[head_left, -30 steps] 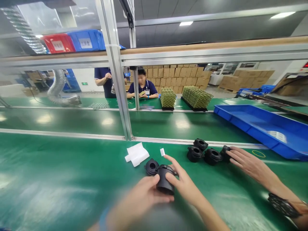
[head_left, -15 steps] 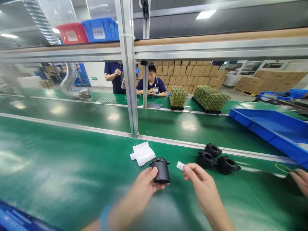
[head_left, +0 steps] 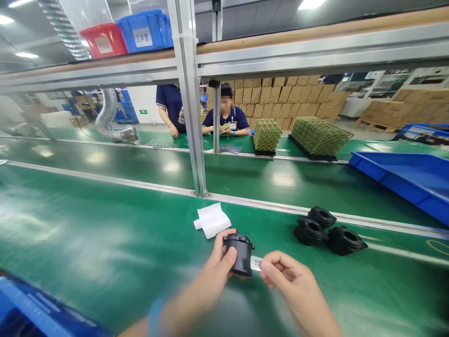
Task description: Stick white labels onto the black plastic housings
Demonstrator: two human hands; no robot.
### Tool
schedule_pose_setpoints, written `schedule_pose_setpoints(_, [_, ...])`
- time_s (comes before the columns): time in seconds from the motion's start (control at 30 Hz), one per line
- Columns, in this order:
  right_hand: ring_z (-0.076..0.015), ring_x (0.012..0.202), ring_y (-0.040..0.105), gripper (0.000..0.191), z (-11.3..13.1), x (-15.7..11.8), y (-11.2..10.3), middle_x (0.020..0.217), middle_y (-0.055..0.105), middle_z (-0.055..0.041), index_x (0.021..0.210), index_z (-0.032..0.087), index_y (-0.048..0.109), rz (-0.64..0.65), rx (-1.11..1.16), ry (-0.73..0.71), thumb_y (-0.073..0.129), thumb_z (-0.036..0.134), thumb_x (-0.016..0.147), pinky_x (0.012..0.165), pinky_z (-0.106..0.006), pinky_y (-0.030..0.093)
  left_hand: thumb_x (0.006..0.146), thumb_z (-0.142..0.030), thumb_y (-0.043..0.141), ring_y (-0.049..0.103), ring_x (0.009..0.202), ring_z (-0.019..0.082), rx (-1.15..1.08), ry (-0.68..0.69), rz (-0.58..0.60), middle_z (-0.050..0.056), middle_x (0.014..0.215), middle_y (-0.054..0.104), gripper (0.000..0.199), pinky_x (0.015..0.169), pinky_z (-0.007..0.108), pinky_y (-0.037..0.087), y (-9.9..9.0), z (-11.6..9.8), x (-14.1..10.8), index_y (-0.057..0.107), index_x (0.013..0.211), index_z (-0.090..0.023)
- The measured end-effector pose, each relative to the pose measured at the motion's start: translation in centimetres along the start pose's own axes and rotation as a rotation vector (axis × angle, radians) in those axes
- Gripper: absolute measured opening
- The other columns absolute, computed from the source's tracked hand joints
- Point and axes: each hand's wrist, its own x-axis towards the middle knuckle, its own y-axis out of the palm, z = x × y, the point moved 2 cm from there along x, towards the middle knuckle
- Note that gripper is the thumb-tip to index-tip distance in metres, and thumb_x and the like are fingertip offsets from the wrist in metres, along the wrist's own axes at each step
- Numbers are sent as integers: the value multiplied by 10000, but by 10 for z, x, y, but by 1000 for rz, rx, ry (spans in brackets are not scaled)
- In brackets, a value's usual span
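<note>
Green bench (head_left: 105,234) in the head view, white sheet (head_left: 213,221) lying just past your left hand (head_left: 220,262). That hand is wrapped around the black cylindrical part (head_left: 242,256), flanged end up. Your right hand (head_left: 293,283) pinches a small white label (head_left: 256,263) at the part's right side (can't tell if stuck). Three more black parts (head_left: 310,238) sit to the right, blue tray (head_left: 396,182) beyond.
</note>
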Motion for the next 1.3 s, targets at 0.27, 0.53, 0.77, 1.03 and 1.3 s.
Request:
schedule_pose_setpoints(0.27, [-142,565,498,382,-2,-5,12,602,584,-1,661,186,644,9,-30,33,717,540,784,551,-223,418,969,-557,363,508,1122,215,297,18,-60,95,1328,481,513,987,336,381,-1,-1,-8,288,1384,-265])
schedule_pose_setpoints(0.53, [-169,543,524,463,5,-11,21,571,568,-13,604,190,634,-112,-94,34,727,630,715,508,-243,442,981,-544,326,451,1208,228,376,51,-56,100,1372,440,500,1049,349,319,1,-6,-11,278,1381,-247])
schedule_pose_setpoints(0.77, [-162,559,510,410,-1,-13,21,583,556,2,607,198,631,-128,-79,38,734,578,722,530,-232,434,978,-550,331,421,1247,243,393,48,-56,109,1346,456,522,1073,365,290,3,-7,-13,265,1384,-228])
schedule_pose_setpoints(1.03, [-167,585,489,387,-2,-14,20,602,550,-2,621,200,631,-104,-94,56,721,558,739,556,-242,434,992,-519,331,434,1239,223,408,55,-45,87,1390,432,485,1066,346,297,2,-6,-13,264,1390,-251])
schedule_pose_setpoints(1.3, [-177,581,507,408,-2,-14,21,596,553,-3,613,208,628,-111,-128,46,718,589,726,557,-248,441,988,-521,343,446,1234,231,409,41,-53,88,1376,469,497,1054,351,308,2,-7,-14,269,1397,-249])
